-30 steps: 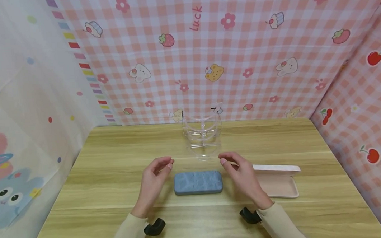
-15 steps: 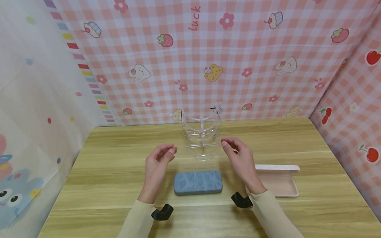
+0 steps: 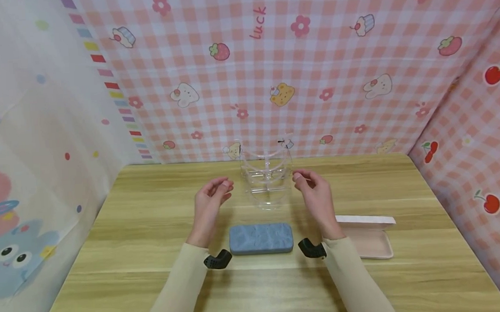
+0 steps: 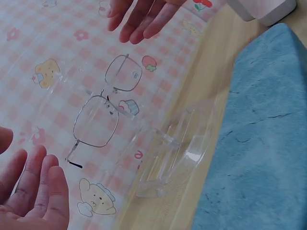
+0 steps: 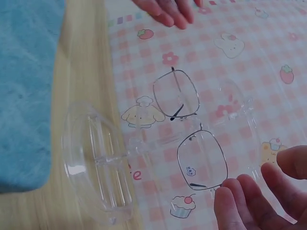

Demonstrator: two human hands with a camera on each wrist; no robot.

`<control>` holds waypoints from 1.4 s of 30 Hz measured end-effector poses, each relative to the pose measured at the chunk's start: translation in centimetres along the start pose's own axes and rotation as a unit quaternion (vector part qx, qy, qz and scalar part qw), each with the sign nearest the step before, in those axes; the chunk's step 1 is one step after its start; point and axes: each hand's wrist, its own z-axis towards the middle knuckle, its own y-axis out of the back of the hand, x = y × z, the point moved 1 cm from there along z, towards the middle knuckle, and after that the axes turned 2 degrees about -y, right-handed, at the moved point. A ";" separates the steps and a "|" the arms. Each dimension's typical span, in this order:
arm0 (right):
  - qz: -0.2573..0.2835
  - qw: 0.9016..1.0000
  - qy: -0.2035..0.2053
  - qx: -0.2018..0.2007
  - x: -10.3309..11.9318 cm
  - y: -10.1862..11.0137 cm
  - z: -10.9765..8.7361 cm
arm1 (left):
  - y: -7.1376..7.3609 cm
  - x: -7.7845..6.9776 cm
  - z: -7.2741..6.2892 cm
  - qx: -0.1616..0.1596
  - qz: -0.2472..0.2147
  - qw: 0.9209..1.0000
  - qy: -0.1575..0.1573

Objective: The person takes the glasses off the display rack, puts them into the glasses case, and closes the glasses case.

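Observation:
A pair of thin metal-framed eyeglasses (image 4: 96, 122) sits on a clear plastic display stand (image 3: 268, 204) at the back middle of the table. To the left of the stand is my left hand (image 3: 211, 203), its fingers loosely bent and nothing in them. My right hand (image 3: 317, 197) hovers on the other side, also holding nothing. In the right wrist view its fingertips (image 5: 225, 191) overlap the edge of the eyeglasses' rim; whether they touch cannot be told. Between my forearms lies a closed blue marbled glasses case (image 3: 260, 239).
An open case (image 3: 371, 244) with a pale pink inside and a white lid lies at the right, partly behind my right wrist. The wooden table (image 3: 152, 227) meets a pink checked cloth (image 3: 237, 76) at the back. Cloths also hang at both sides.
Both hands have moved forward over the table, from beside the blue case to either side of the display stand. The stand and the cases stay in place.

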 end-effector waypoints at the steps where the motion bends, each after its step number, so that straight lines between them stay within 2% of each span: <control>1: 0.004 1.000 -0.003 0.000 0.1 0.0 0.1 | -0.1 0.0 0.2 0.000 -0.004 1.000 0.002; 10: 0.059 0.998 -0.029 -0.018 0.7 -0.5 1.7 | -1.0 0.1 2.3 -0.007 -0.013 1.000 0.027; 20: 0.074 0.994 -0.055 -0.050 0.9 -1.0 3.3 | -1.3 1.0 4.2 -0.011 -0.001 0.998 0.055; 31: 0.133 0.981 -0.128 -0.054 -0.7 -1.4 4.4 | -2.2 1.7 5.0 -0.026 -0.018 0.996 0.081; 42: 0.163 0.974 -0.146 -0.052 -1.1 -1.7 5.0 | -2.8 2.1 5.3 -0.013 -0.042 0.995 0.090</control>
